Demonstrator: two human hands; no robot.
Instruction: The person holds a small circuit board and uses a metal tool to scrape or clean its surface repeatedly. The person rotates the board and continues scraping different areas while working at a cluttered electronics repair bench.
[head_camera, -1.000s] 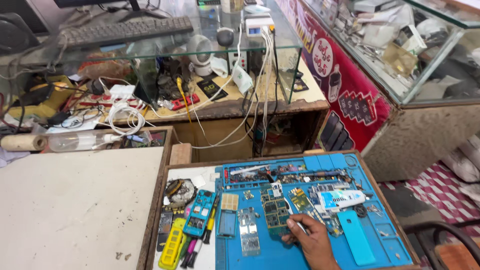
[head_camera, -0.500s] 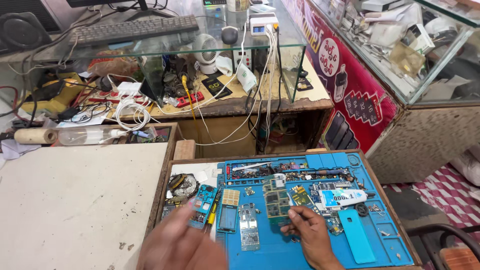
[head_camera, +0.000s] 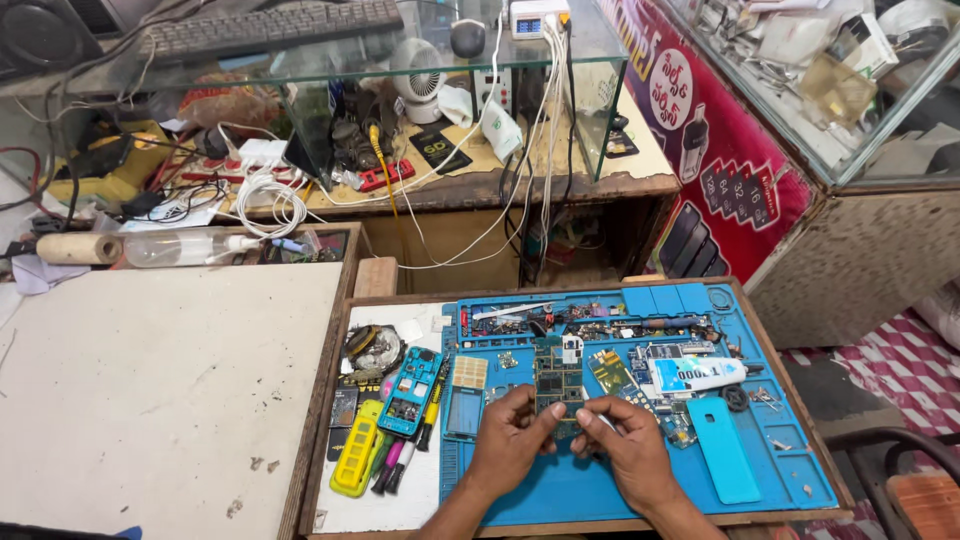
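My left hand (head_camera: 513, 443) rests on the blue repair mat (head_camera: 600, 490), its fingers pinching the lower edge of a green circuit board (head_camera: 556, 379). My right hand (head_camera: 625, 448) is beside it, holding a thin metal tool (head_camera: 603, 417) whose tip points at the board. A blue phone back cover (head_camera: 722, 449) lies right of my right hand. A white tube with a blue label (head_camera: 697, 373) lies above it.
A teal opened phone (head_camera: 411, 390), a yellow phone frame (head_camera: 355, 452) and screwdrivers (head_camera: 400, 462) lie left of the mat in the wooden tray (head_camera: 316, 420). A white board (head_camera: 160, 390) is to the left. A glass cabinet (head_camera: 440, 90) with cables stands behind; a display counter (head_camera: 830, 130) stands at the right.
My left hand came in from the lower left and settled on the circuit board next to my right hand. The camera view shifted slightly.
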